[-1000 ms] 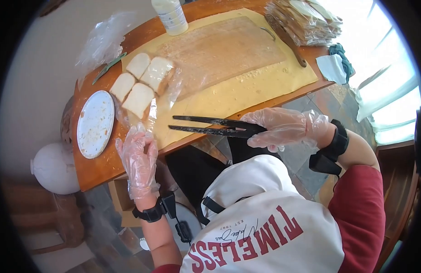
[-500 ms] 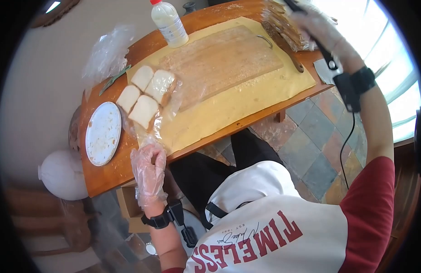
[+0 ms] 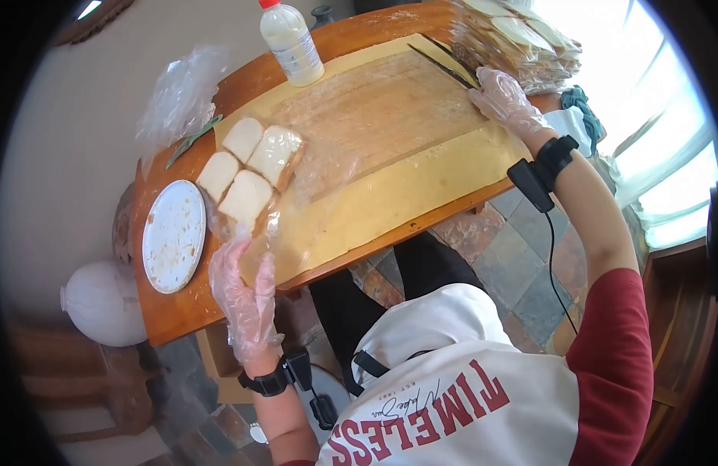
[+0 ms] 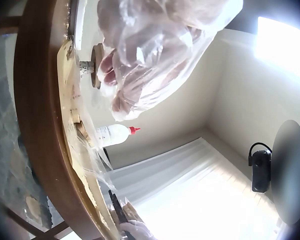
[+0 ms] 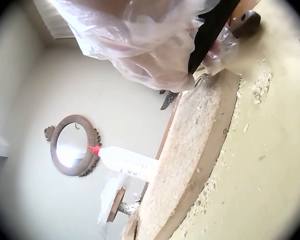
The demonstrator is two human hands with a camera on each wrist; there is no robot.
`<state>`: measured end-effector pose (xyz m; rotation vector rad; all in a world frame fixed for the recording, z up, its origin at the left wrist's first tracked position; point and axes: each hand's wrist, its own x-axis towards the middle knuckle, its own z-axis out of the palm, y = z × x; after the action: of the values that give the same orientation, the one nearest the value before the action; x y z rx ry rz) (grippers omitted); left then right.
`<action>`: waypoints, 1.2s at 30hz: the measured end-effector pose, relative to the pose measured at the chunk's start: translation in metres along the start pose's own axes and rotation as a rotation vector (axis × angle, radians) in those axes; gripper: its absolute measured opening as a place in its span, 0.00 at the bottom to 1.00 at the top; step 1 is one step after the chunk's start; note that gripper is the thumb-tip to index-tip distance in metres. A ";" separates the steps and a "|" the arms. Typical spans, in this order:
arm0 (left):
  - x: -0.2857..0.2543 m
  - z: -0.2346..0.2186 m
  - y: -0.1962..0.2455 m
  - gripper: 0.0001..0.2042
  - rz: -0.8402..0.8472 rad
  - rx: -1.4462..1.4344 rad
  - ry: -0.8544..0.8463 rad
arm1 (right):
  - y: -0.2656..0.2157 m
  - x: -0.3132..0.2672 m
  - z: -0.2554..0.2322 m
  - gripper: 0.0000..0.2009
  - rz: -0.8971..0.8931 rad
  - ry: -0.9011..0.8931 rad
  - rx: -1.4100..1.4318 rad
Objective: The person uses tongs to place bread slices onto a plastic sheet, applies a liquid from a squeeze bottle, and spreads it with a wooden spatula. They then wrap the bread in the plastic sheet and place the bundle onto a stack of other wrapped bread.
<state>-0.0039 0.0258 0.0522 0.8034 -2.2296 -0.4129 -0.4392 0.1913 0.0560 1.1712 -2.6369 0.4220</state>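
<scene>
My left hand (image 3: 246,299), in a clear plastic glove, is at the table's near left edge with thumb and fingers apart, its fingertips close to a clear bag (image 3: 300,182). Several slices of white bread (image 3: 246,194) lie grouped in that bag. At the far right end of the wooden cutting board (image 3: 374,109), my gloved right hand (image 3: 506,99) holds black tongs (image 3: 444,64). Their arms point away over the board's corner. The right wrist view shows the dark tongs (image 5: 210,37) between the gloved fingers.
A white plate with crumbs (image 3: 174,237) lies left of the bread. A red-capped bottle (image 3: 295,50) stands behind it. Beyond my right hand is a pile of bagged slices (image 3: 522,43). Crumpled plastic (image 3: 180,93) and green scissors (image 3: 194,141) lie at the far left.
My right hand carried the tongs from the table's front to the far right, swinging up near the bagged pile, then lowering to the board's end. My left thumb and fingers have spread apart.
</scene>
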 end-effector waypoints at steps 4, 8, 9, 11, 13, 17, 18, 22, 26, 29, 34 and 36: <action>-0.002 0.004 -0.003 0.28 0.211 0.173 -0.126 | 0.004 0.021 0.020 0.12 0.052 0.010 -0.109; -0.011 0.011 -0.011 0.29 0.253 0.159 -0.241 | 0.002 0.025 0.028 0.11 0.030 0.059 -0.165; -0.015 0.011 -0.013 0.29 0.218 0.141 -0.281 | 0.000 0.023 0.026 0.11 -0.025 0.073 -0.184; -0.021 0.011 -0.016 0.29 0.160 0.094 -0.352 | -0.015 0.024 0.021 0.10 -0.107 0.120 -0.192; -0.027 0.008 -0.018 0.31 0.132 0.073 -0.359 | -0.034 0.023 0.014 0.11 -0.260 0.218 -0.160; -0.030 0.008 -0.020 0.33 0.150 0.019 -0.329 | -0.094 0.007 0.004 0.20 -0.722 0.186 -0.044; -0.030 0.008 -0.021 0.33 0.136 0.013 -0.318 | -0.111 0.006 0.003 0.20 -0.761 0.146 -0.012; -0.036 0.006 -0.024 0.34 0.082 -0.026 -0.232 | -0.151 0.011 0.017 0.23 -0.925 0.070 0.033; -0.029 0.000 -0.023 0.33 0.143 0.116 -0.235 | -0.170 0.017 0.014 0.24 -1.072 0.027 0.005; -0.028 -0.002 -0.022 0.31 0.148 0.121 -0.272 | -0.174 0.020 0.017 0.22 -1.148 0.028 0.018; -0.027 -0.002 -0.025 0.29 0.144 0.108 -0.287 | -0.178 0.026 0.023 0.14 -1.216 0.016 0.209; -0.028 -0.002 -0.027 0.27 0.158 0.106 -0.278 | -0.181 0.029 0.027 0.11 -1.148 -0.045 0.378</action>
<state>0.0244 0.0240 0.0257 0.6486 -2.5715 -0.3498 -0.3255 0.0462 0.0703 2.5011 -1.4966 0.6247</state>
